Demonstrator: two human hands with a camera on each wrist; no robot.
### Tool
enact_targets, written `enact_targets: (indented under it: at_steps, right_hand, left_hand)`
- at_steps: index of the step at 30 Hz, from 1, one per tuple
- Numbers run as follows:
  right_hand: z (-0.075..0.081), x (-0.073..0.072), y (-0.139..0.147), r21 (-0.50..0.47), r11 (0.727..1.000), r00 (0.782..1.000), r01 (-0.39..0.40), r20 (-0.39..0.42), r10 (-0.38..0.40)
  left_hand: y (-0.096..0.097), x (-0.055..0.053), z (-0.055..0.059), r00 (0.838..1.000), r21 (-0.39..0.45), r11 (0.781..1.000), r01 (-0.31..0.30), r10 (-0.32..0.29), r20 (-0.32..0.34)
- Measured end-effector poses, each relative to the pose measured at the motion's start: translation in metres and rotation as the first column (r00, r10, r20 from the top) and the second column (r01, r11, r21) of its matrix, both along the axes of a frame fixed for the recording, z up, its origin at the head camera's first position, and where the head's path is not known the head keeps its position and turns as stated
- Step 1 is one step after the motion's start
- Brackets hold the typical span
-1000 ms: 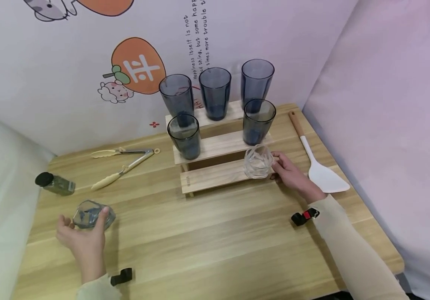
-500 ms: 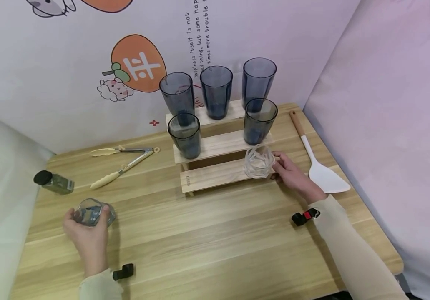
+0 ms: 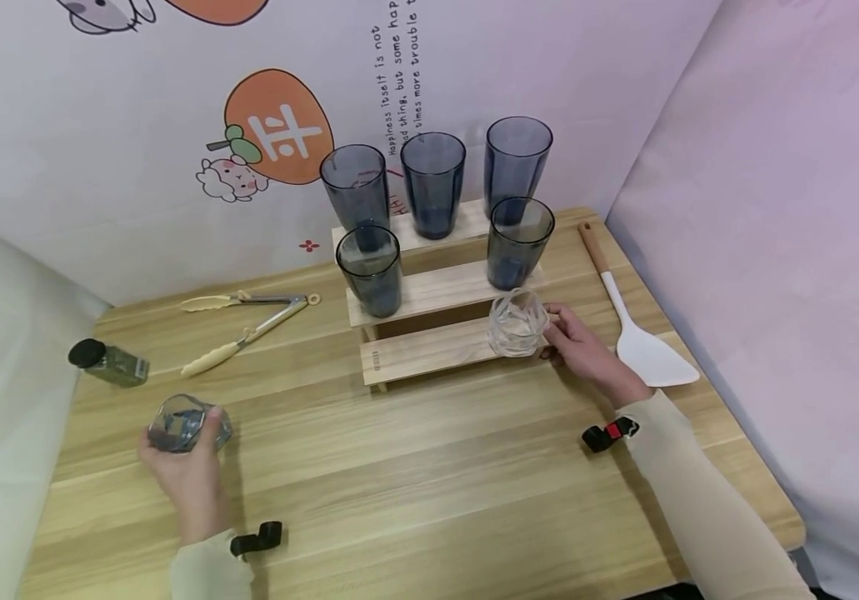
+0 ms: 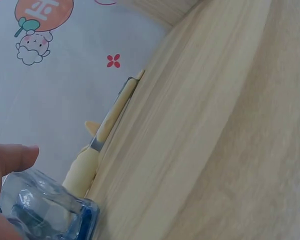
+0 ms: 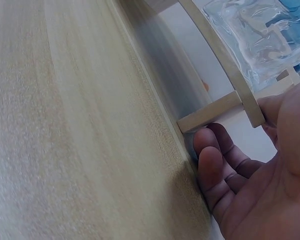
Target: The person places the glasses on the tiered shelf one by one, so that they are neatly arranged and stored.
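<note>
At the front left of the table, my left hand (image 3: 189, 483) holds a clear, faceted drinking glass (image 3: 180, 425), thumb on its right side. The left wrist view shows this glass (image 4: 45, 207) tilted, with bluish tints. My right hand (image 3: 586, 350) grips the right end of the bottom step of a wooden three-step rack (image 3: 422, 352). In the right wrist view, its fingers (image 5: 210, 162) curl below the step beside the rack's leg. Another clear glass (image 3: 516, 323) stands on that step, right by my right thumb.
Blue-grey tumblers, such as one on the middle step (image 3: 371, 275) and one at the top (image 3: 432, 183), fill the upper steps. Tongs (image 3: 249, 333) and a black-lidded jar (image 3: 109, 364) lie left. A white spatula (image 3: 650, 350) lies right. Cloth walls enclose the table.
My left hand has moved slightly right and its fingers have closed in around the clear glass, which stays in nearly the same place. My right hand keeps still at the rack's end.
</note>
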State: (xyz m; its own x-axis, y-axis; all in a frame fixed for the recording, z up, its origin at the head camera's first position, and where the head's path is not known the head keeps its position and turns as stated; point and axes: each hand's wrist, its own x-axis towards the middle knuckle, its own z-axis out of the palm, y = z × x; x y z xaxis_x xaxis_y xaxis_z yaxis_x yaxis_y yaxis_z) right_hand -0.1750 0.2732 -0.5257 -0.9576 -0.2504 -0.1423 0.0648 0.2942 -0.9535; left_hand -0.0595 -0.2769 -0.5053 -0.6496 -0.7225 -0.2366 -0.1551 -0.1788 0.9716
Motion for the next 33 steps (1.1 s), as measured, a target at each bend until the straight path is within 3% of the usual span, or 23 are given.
enact_targets:
  at_steps: [4,9,12,17,22,24,26,30,33]
  right_hand:
    - [0.001,0.001,0.000,0.005,1.000,1.000,-0.003,-0.008,0.003]
    - [0.001,0.001,-0.001,0.028,1.000,1.000,0.006,-0.019,-0.005]
    - [0.001,0.001,-0.001,0.030,1.000,1.000,0.007,-0.020,-0.006]
    - [0.002,0.002,-0.001,0.023,1.000,1.000,0.007,-0.014,-0.006]
    - [0.001,0.002,0.000,0.012,1.000,1.000,0.004,-0.014,-0.004]
    - [0.000,0.002,0.001,0.013,1.000,1.000,0.004,-0.016,-0.004]
    - [0.000,0.002,0.001,0.013,1.000,1.000,0.008,-0.011,-0.008]
    - [-0.002,0.001,0.001,0.014,1.000,1.000,0.010,0.004,-0.011]
    - [-0.003,0.001,0.001,0.008,1.000,1.000,0.011,0.014,-0.011]
  left_hand:
    - [0.001,-0.003,-0.003,1.000,0.001,1.000,-0.031,0.031,-0.003]
    - [0.001,-0.005,-0.004,0.998,-0.017,0.998,-0.058,0.058,0.039]
    - [0.003,-0.006,-0.004,0.998,-0.019,0.998,-0.057,0.057,0.022]
    - [0.015,-0.009,-0.003,0.999,-0.016,1.000,0.011,-0.012,-0.050]
    - [0.040,-0.018,0.008,0.982,-0.017,0.994,0.110,-0.111,-0.152]
    - [0.053,-0.022,0.015,0.966,-0.038,0.981,0.189,-0.193,-0.174]
    - [0.068,-0.024,0.022,0.937,-0.065,0.956,0.287,-0.294,-0.187]
    - [0.101,-0.029,0.034,0.855,-0.080,0.883,0.463,-0.469,-0.223]
    - [0.127,-0.034,0.039,0.794,-0.101,0.827,0.552,-0.559,-0.238]
